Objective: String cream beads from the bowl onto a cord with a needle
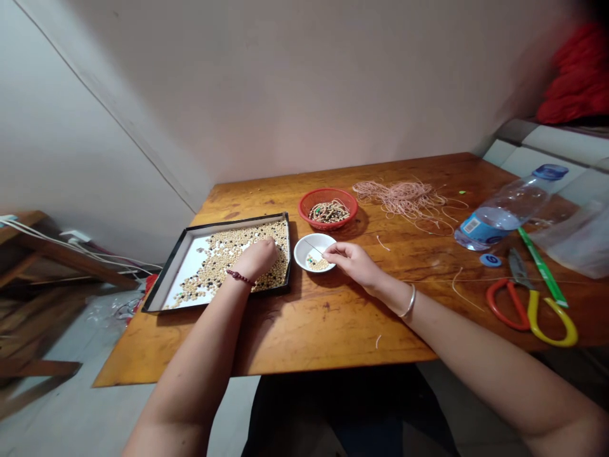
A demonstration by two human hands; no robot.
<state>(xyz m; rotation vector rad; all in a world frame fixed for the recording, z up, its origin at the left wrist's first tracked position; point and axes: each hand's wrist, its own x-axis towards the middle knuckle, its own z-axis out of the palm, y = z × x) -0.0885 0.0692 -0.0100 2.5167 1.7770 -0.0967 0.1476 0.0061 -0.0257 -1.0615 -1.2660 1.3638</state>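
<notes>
My left hand rests in a black-rimmed tray on a layer of tan and dark beads, its fingertips hidden. My right hand pinches a thin needle, whose tip sits over a small white dish. That dish holds a few small beads. Behind it stands a red plastic basket with strung beads inside. A dark beaded bracelet circles my left wrist, and a silver bangle circles my right.
On the wooden table lie tangled pink cord, a plastic water bottle, a blue cap, orange-and-yellow scissors and a green ruler. A clear plastic bag lies at the right edge. Walls bound the far and left sides.
</notes>
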